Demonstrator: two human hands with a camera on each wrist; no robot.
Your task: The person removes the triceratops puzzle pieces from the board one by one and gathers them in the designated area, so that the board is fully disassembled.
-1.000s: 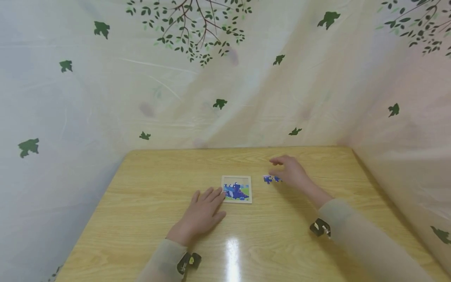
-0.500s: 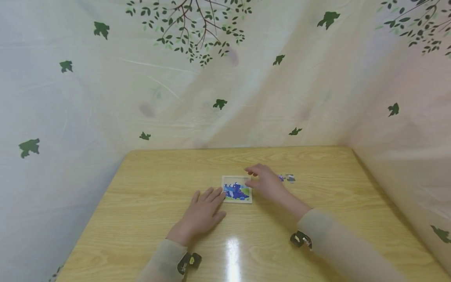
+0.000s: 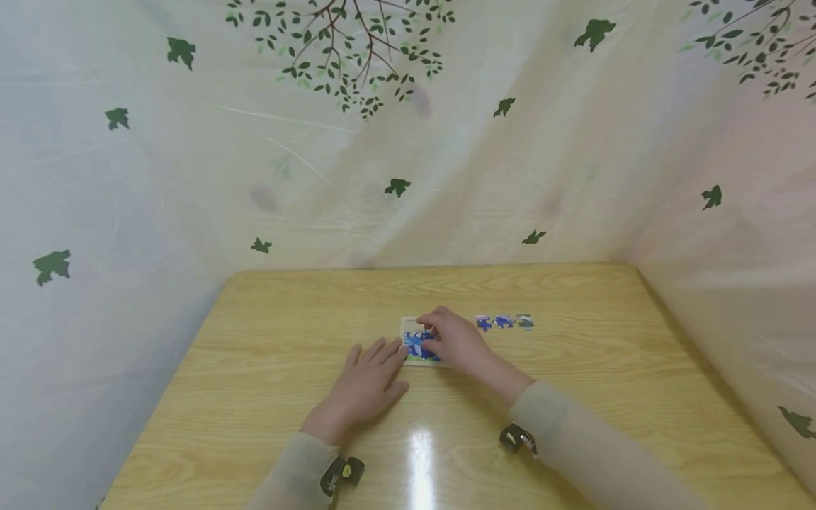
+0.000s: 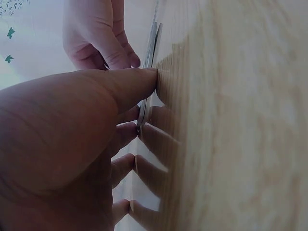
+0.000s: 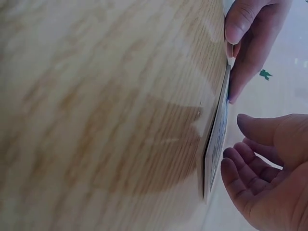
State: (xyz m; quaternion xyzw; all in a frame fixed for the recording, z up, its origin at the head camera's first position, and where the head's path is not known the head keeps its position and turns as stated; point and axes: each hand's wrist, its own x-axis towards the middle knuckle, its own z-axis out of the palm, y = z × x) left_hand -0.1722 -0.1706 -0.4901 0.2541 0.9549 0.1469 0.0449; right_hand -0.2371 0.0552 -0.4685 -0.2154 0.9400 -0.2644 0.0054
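A small square puzzle in a pale frame [image 3: 411, 363] lies on the table, its blue dinosaur picture partly covered by my right hand [image 3: 455, 345]. That hand hovers over the frame's right part, fingers bent; in the right wrist view the right hand [image 5: 269, 168] has a gap between thumb and fingers, with no piece visible there. My left hand [image 3: 360, 389] lies palm down with spread fingers, fingertips at the frame's left edge. The left wrist view shows the left hand [image 4: 67, 139] with its thumb against the thin frame edge [image 4: 153, 45].
Three loose puzzle pieces lie in a row right of the frame: a blue one [image 3: 484, 323], another blue one [image 3: 503, 321] and a greyish one [image 3: 525, 321]. Behind the wooden table [image 3: 287, 304] hangs a pale curtain [image 3: 319, 212] with leaf prints.
My right hand has moved left from above the loose pieces to over the framed puzzle, uncovering the row of pieces. The left hand has stayed where it was.
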